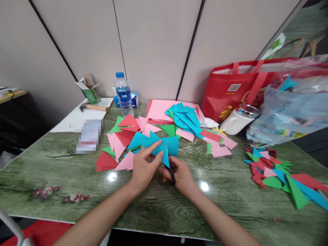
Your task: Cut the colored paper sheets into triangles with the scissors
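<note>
My left hand holds a blue paper sheet between thumb and fingers, over the middle of the table. My right hand is closed on black-handled scissors, whose blade shows against the blue paper. The paper's right part curls over, and a pointed corner hangs down near the scissors. Left of and behind my hands lie red paper pieces, pink pieces and green pieces. Behind the held sheet is a pile of blue cut pieces on pink sheets.
A water bottle, a hammer and a small green box stand or lie at the back left. At right are a red bag, a white mug, a plastic bag and mixed paper scraps.
</note>
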A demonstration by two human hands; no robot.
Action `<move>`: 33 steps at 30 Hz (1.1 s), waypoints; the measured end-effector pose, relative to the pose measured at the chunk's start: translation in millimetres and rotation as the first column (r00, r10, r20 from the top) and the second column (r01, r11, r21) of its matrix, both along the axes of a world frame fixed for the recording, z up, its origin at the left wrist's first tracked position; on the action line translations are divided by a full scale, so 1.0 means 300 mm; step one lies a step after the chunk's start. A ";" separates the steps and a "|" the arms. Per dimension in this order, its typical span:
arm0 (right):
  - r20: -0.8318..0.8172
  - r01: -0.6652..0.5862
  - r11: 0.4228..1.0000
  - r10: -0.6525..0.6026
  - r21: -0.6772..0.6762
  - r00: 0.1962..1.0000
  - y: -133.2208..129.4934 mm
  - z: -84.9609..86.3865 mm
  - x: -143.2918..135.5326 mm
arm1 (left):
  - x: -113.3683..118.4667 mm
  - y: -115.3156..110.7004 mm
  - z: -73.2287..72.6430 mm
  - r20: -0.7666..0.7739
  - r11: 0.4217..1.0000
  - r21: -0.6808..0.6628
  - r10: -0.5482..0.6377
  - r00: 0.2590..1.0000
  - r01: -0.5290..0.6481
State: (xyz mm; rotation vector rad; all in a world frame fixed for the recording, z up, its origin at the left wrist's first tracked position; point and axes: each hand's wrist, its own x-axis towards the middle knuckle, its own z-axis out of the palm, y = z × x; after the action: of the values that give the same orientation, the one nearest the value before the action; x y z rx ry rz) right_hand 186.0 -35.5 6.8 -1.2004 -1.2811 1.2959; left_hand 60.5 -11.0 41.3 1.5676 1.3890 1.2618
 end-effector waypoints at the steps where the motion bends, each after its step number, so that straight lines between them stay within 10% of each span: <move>1: 0.001 0.006 1.000 -0.006 0.012 1.000 0.002 -0.002 0.002 | -0.001 0.000 -0.006 -0.015 1.000 0.008 -0.009 1.000 0.009; 33: 0.020 0.071 0.996 -0.070 -0.062 0.997 0.016 0.006 0.009 | -0.001 0.021 -0.042 0.083 0.984 -0.098 -0.140 0.987 0.148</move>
State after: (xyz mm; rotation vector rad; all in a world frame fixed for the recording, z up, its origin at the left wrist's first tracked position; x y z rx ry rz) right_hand 188.6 -30.6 8.6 -1.2925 -1.2077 1.2846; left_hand 60.1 -4.6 28.7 1.5050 1.2502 1.1329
